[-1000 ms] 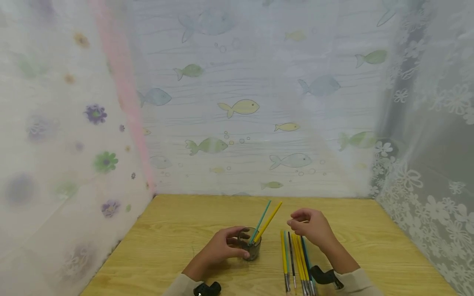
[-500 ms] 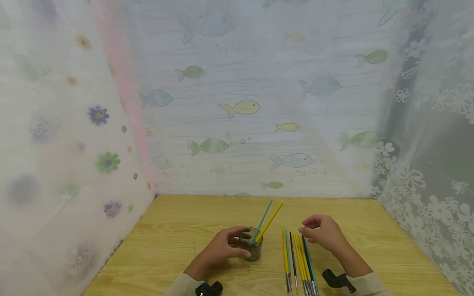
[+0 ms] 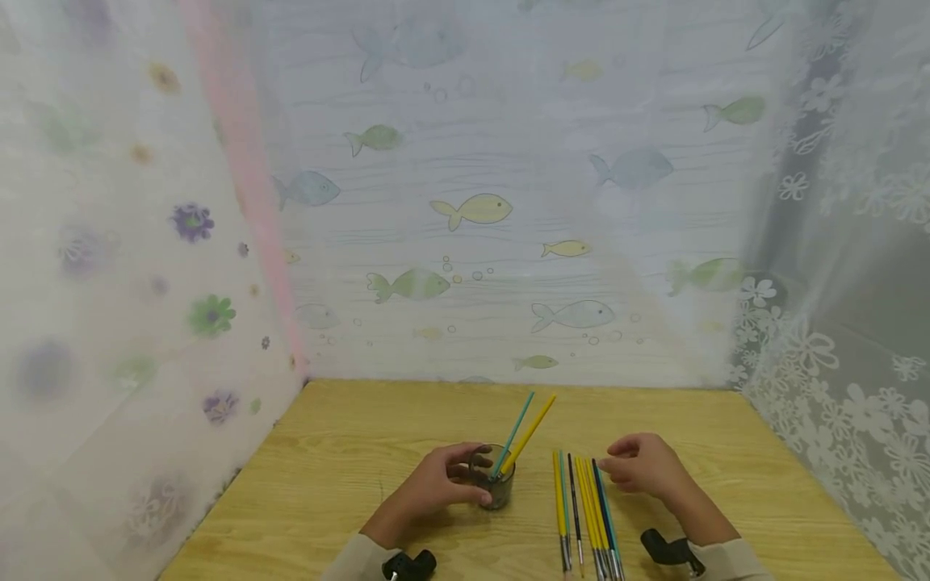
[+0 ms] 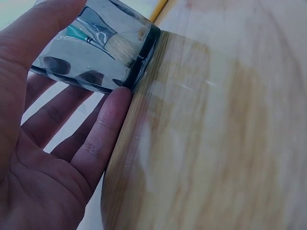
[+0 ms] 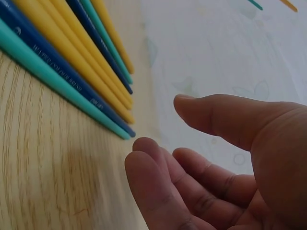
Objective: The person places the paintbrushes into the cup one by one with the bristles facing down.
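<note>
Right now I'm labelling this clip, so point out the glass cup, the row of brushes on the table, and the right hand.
glass cup (image 3: 498,490), head view, its side wall.
row of brushes (image 3: 587,508), head view, a yellow handle.
right hand (image 3: 643,466), head view, its back.

Cup left of brush row, on table.

Small clear glass cup upright on table, beside flat row of yellow, teal, blue brushes.
</note>
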Demonstrator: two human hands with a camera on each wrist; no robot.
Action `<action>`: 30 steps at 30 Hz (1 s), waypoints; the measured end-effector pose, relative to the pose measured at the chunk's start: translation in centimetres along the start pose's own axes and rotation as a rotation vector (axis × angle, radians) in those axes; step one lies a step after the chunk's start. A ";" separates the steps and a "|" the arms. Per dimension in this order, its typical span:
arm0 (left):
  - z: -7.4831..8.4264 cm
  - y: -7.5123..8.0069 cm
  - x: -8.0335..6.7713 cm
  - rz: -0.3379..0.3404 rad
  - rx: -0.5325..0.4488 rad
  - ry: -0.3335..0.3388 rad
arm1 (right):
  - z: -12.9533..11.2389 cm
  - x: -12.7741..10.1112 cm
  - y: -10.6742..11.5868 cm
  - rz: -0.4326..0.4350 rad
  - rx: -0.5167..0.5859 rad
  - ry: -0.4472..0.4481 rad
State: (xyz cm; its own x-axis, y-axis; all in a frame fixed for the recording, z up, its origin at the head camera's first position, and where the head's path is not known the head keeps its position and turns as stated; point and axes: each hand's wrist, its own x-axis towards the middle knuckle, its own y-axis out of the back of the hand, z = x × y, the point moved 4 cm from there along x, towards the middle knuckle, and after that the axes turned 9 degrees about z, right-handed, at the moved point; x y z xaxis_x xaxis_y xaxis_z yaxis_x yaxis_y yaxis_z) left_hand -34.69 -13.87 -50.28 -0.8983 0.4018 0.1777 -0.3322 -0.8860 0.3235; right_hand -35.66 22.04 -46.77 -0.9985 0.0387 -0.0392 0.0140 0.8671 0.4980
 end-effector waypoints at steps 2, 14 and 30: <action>0.0 -0.1 0.0 0.000 -0.007 0.002 | 0.3 0.0 0.1 0.004 -0.016 -0.008; -0.4 -0.1 0.1 -0.002 -0.004 -0.005 | 1.0 -0.2 -0.2 -0.013 -0.089 -0.049; -0.1 0.1 0.3 0.002 0.013 -0.010 | 0.2 -0.8 -1.2 -0.018 -0.176 -0.040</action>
State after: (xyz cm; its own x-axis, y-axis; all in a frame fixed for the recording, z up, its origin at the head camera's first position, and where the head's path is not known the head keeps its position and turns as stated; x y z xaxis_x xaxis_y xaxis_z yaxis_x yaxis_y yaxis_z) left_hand -35.03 -13.83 -50.32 -0.8960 0.4023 0.1880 -0.3265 -0.8837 0.3353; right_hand -34.86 21.06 -47.55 -0.9955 0.0462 -0.0822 -0.0172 0.7679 0.6404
